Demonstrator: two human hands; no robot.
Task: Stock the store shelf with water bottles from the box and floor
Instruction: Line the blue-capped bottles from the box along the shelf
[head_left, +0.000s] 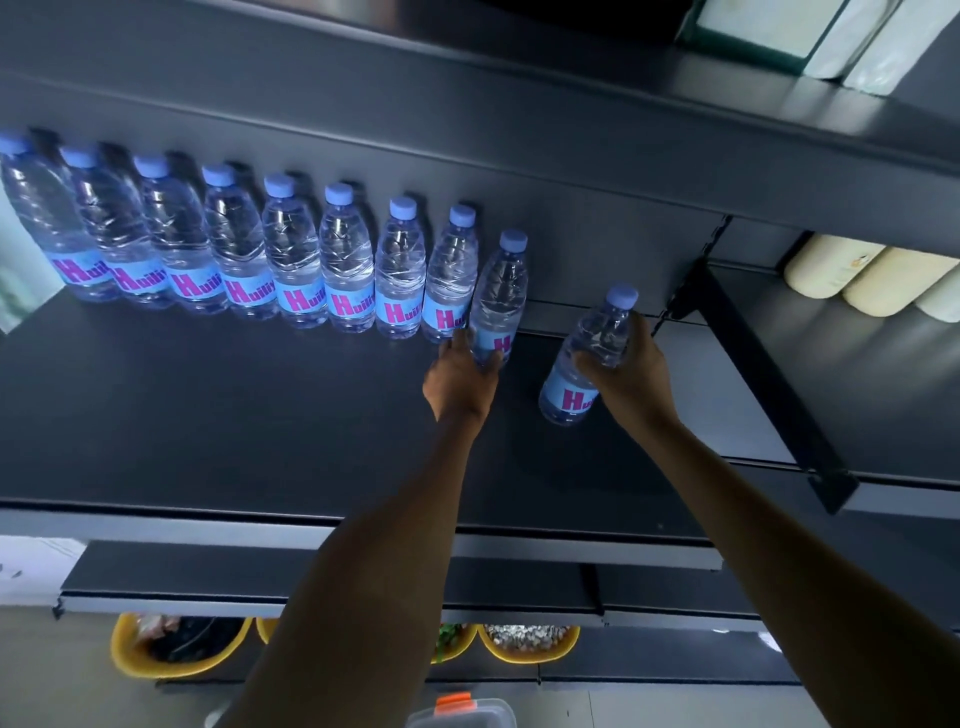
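Reaching into the dark shelf (260, 415), a person sets two water bottles at once: the left hand (460, 376) has its fingers wrapped round the ninth bottle (498, 296), standing it at the right end of the row of eight bottles (249, 249) along the back edge, while the right hand (631, 374) grips a tilted tenth bottle (582, 364) beside it; most of the shelf's front remains unfilled, and neither box nor floor stock is in view
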